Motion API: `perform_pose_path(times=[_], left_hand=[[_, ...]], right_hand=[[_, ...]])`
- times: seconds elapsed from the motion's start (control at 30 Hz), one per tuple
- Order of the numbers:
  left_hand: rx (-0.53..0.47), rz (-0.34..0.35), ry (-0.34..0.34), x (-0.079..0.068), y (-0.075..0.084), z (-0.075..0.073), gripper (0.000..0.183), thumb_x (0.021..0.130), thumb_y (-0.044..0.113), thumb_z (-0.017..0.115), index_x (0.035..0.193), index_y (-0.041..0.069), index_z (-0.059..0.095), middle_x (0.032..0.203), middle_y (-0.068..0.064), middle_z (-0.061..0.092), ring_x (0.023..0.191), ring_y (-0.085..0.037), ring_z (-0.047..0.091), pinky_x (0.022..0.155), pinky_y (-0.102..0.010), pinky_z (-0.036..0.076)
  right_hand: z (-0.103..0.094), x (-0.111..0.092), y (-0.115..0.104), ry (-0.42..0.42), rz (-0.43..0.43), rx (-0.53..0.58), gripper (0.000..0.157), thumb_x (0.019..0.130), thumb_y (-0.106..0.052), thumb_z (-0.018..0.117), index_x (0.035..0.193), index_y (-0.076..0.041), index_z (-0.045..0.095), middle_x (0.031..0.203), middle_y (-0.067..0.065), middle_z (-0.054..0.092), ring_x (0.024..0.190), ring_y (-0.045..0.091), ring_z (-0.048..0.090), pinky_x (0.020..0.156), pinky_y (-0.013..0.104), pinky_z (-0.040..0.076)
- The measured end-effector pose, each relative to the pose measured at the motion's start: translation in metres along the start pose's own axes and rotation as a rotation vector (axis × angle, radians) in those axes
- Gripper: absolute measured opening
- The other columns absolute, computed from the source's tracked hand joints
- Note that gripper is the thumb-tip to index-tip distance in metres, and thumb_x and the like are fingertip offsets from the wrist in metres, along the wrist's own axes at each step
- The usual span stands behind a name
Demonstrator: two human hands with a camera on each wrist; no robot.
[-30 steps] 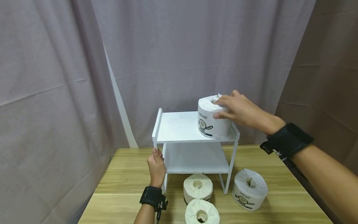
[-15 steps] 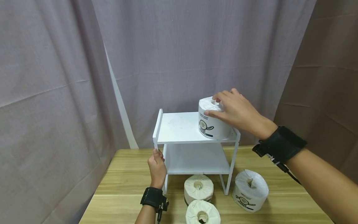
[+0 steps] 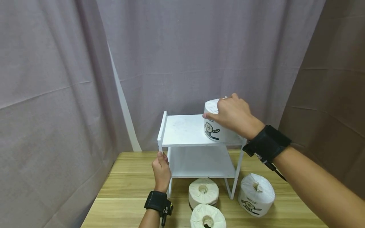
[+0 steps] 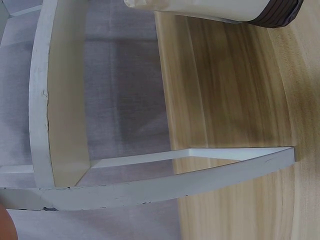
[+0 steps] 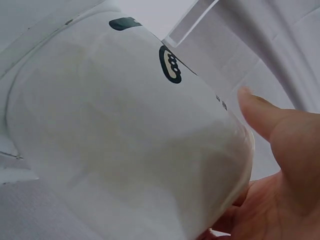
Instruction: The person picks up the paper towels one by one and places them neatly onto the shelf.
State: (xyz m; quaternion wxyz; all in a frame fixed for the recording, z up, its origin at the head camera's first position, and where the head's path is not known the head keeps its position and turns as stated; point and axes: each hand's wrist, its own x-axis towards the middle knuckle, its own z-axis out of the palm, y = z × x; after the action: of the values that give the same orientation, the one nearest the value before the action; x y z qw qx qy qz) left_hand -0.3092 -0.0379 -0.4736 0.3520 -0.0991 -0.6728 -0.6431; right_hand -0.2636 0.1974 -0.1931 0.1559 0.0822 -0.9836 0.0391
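A white two-tier shelf rack stands on the wooden table. My left hand grips its front left leg; in the left wrist view only a bit of that hand shows at the edge. On the right part of the top tier sits a white wrapped toilet roll printed with a cartoon figure. My right hand holds this roll from above, thumb at its front upper edge and fingers bent over its top, where the core hole is hidden. In the right wrist view the toilet roll fills much of the picture.
Two cream-wrapped rolls, a rear one and a front one, stand before the rack, the front one cut by the frame. Another white toilet roll stands right of the rack on the table. Grey curtains hang behind.
My right hand has shifted left over the toilet roll, its thumb now at the front left edge and its fingers over the top. The roll and my left hand stay in place.
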Motion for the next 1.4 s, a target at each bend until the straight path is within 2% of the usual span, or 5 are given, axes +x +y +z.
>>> perform_pose_path(times=[0.13,0.43,0.87,1.2,1.4], left_hand=[[-0.003,-0.009,-0.004,-0.001,0.001,0.001,0.056,0.119,0.032,0.030,0.067,0.014,0.041,0.060,0.008,0.039,0.052,-0.007,0.036,0.050,-0.023,0.030],[0.004,-0.014,-0.008,-0.004,0.004,0.002,0.057,0.119,0.033,0.028,0.067,0.014,0.042,0.060,0.008,0.040,0.053,-0.008,0.037,0.051,-0.024,0.031],[0.014,0.012,0.001,-0.003,0.007,0.006,0.056,0.119,0.027,0.030,0.066,0.012,0.041,0.059,0.009,0.038,0.051,-0.006,0.035,0.050,-0.023,0.028],[0.014,0.012,-0.012,-0.003,0.005,0.007,0.057,0.119,0.033,0.028,0.066,0.015,0.041,0.059,0.009,0.038,0.051,-0.006,0.035,0.050,-0.023,0.028],[0.016,0.008,-0.013,-0.003,0.007,0.005,0.057,0.119,0.032,0.029,0.066,0.013,0.040,0.059,0.009,0.037,0.051,-0.007,0.034,0.050,-0.023,0.028]], right_hand=[[0.001,0.004,-0.003,-0.017,0.029,-0.006,0.060,0.099,-0.061,0.065,0.087,-0.002,0.076,0.089,0.015,0.065,0.095,0.037,0.054,0.064,0.041,0.046],[0.001,0.007,-0.003,-0.029,0.065,-0.030,0.059,0.102,-0.057,0.062,0.091,0.000,0.076,0.090,0.018,0.064,0.092,0.036,0.057,0.059,0.039,0.048],[0.010,0.004,0.006,0.105,-0.017,-0.008,0.054,0.104,-0.043,0.062,0.068,-0.003,0.065,0.074,0.014,0.061,0.080,0.034,0.055,0.051,0.039,0.045],[0.011,0.003,0.009,0.160,-0.056,-0.015,0.052,0.106,-0.039,0.060,0.069,-0.003,0.064,0.074,0.014,0.062,0.079,0.034,0.055,0.051,0.041,0.046],[0.006,0.000,0.009,0.143,-0.073,-0.008,0.046,0.107,-0.036,0.061,0.085,0.003,0.070,0.078,0.016,0.065,0.084,0.035,0.055,0.059,0.043,0.050]])
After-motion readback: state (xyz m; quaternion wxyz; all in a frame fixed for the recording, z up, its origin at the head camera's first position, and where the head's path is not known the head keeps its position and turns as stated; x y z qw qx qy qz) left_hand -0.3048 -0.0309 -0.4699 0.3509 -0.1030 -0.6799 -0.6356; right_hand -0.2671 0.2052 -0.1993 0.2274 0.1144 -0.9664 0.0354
